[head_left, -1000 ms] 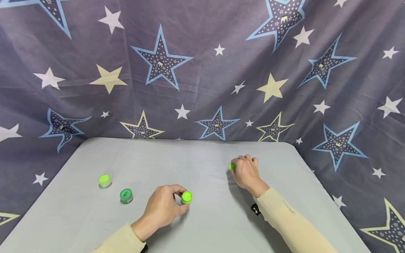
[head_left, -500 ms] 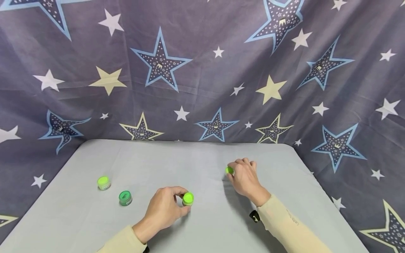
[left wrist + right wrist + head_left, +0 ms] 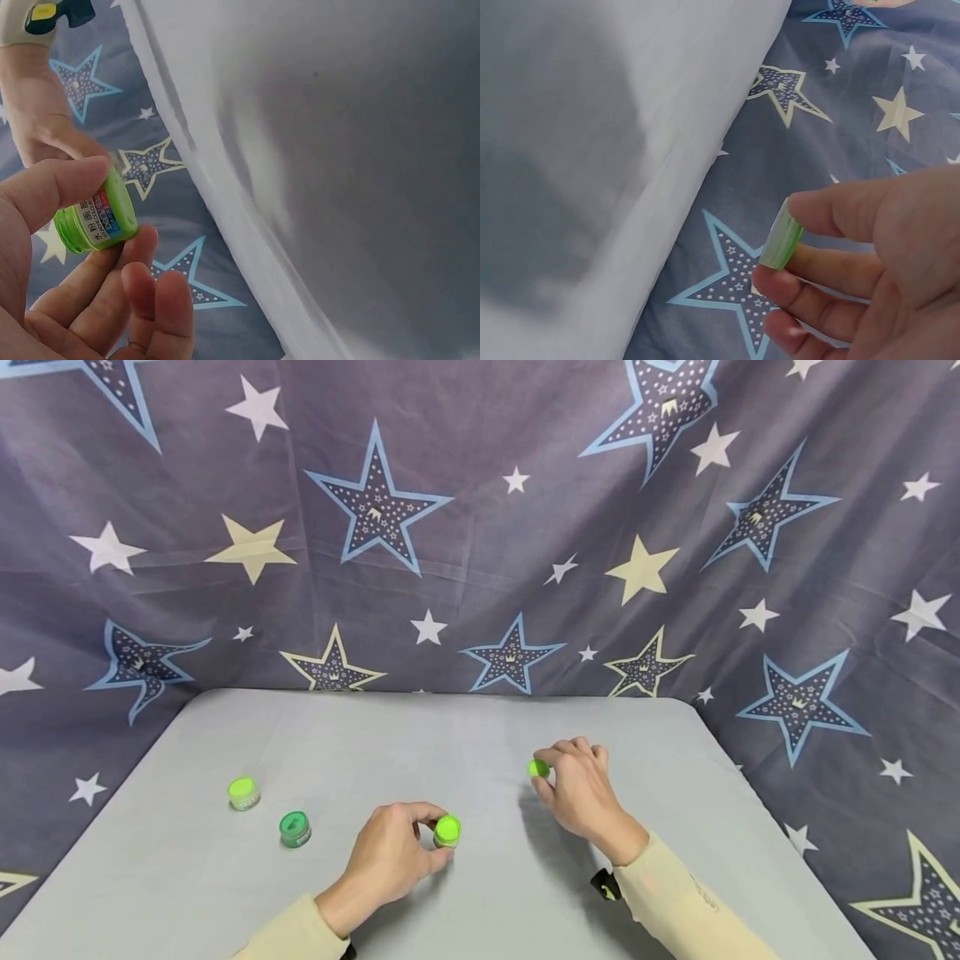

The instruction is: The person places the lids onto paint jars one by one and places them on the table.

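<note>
Toward the front middle of the table, my left hand [image 3: 390, 852] pinches a small paint jar [image 3: 447, 833] between thumb and fingers. In the left wrist view that paint jar [image 3: 101, 214] shows a printed label and a bright green ribbed end; whether it is capped I cannot tell. Farther right and back, my right hand [image 3: 585, 789] pinches a bright green round lid [image 3: 537, 768]. From the side, in the right wrist view, the lid [image 3: 781, 238] looks thin and flat, with thumb and fingertips on its edges. The hands are apart.
A jar with a yellow-green lid [image 3: 243, 793] and a jar with a dark green lid [image 3: 295, 829] stand upright on the left of the pale table [image 3: 405, 743]. A dark star-patterned cloth [image 3: 465, 560] hangs behind the table.
My right hand has drifted a little left and nearer with the lid in its grip. The left hand and its jar hardly move.
</note>
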The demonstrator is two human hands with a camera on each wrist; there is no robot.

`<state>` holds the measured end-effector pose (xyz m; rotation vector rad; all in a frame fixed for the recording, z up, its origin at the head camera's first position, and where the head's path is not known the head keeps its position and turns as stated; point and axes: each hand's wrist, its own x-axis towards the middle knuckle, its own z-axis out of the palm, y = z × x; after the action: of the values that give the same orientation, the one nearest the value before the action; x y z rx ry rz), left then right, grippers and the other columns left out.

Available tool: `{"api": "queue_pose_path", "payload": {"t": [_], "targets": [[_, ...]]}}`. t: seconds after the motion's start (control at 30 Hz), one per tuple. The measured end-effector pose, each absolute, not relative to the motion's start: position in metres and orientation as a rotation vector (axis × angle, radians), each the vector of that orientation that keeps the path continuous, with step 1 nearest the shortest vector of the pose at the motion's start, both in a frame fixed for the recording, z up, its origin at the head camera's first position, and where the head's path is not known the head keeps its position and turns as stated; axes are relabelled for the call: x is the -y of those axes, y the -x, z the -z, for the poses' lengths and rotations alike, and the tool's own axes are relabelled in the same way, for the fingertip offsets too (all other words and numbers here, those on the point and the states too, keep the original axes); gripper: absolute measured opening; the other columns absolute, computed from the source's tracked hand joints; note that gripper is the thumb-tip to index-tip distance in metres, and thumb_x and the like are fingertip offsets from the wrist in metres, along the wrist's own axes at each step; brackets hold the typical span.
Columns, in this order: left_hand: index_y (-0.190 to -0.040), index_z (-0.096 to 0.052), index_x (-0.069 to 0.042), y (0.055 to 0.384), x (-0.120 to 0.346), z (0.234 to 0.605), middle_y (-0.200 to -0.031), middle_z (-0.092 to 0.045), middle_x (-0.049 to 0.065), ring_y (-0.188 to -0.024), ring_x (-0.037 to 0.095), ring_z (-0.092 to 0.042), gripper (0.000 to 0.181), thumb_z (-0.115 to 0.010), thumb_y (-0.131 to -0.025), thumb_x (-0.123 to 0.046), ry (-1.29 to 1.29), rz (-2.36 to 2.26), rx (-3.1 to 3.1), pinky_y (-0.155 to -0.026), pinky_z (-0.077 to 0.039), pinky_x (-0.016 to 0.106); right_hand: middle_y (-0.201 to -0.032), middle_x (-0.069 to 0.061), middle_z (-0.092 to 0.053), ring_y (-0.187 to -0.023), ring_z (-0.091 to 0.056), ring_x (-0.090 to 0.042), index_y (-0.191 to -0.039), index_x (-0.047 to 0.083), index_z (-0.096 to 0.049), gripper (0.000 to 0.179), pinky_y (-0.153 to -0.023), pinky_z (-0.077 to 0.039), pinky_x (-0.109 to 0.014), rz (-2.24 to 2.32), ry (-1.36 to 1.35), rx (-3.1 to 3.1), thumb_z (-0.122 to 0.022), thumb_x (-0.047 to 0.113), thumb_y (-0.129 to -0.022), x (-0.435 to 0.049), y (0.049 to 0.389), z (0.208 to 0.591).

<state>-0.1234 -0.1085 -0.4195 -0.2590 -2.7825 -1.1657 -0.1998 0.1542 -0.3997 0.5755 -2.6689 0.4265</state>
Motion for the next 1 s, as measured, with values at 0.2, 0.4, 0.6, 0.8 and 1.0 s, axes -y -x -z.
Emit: {"api": "queue_pose_path", "payload": {"t": [0.2,0.4,0.6,0.8,1.0], "targets": [[-0.096,-0.078,-0.026,0.124,0.108,0.419,-0.088,-0.069,-0.017,-0.075,0.009,-0.054,0.033,-0.095,-0.069,-0.016,0.243,1.184,2.783,-0.062,-0.044,0.028,-0.1,0.001,-0.071,-0.096,-0.056,-0.022,-0.107,0.012,-0.077,0.026,-0.085,-0.033,-0.047,-0.444,-0.589,2.674,-0.086,0.021,-0.084,-0.152,0.191,0.395],[-0.096,-0.078,-0.026,0.123,0.108,0.417,-0.088,-0.069,-0.017,-0.077,0.011,-0.055,0.032,-0.095,-0.07,-0.017,0.243,1.211,2.791,-0.062,-0.045,0.029,-0.1,0.001,-0.072,-0.097,-0.056,-0.023,-0.108,0.011,-0.077,0.027,-0.085,-0.033,-0.047,-0.477,-0.612,2.646,-0.086,0.019,-0.084,-0.15,0.184,0.39],[-0.096,-0.078,-0.026,0.123,0.107,0.416,-0.089,-0.069,-0.017,-0.077,0.011,-0.055,0.032,-0.095,-0.07,-0.017,0.251,1.227,2.791,-0.063,-0.045,0.029,-0.1,0.001,-0.072,-0.098,-0.056,-0.022,-0.109,0.011,-0.077,0.029,-0.087,-0.033,-0.047,-0.508,-0.66,2.614,-0.086,0.018,-0.083,-0.149,0.176,0.384],[-0.095,-0.079,-0.027,0.122,0.105,0.415,-0.089,-0.069,-0.018,-0.079,0.013,-0.056,0.031,-0.094,-0.07,-0.017,0.247,1.242,2.788,-0.064,-0.045,0.029,-0.099,0.002,-0.072,-0.099,-0.057,-0.022,-0.109,0.01,-0.078,0.029,-0.087,-0.033,-0.046,-0.536,-0.69,2.596,-0.086,0.019,-0.083,-0.148,0.168,0.379],[-0.096,-0.079,-0.027,0.122,0.102,0.414,-0.089,-0.07,-0.018,-0.081,0.016,-0.058,0.031,-0.094,-0.071,-0.018,0.266,1.259,2.786,-0.065,-0.045,0.03,-0.1,0.001,-0.072,-0.1,-0.057,-0.021,-0.11,0.01,-0.077,0.031,-0.087,-0.033,-0.045,-0.549,-0.708,2.574,-0.087,0.02,-0.082,-0.146,0.161,0.375]]}}
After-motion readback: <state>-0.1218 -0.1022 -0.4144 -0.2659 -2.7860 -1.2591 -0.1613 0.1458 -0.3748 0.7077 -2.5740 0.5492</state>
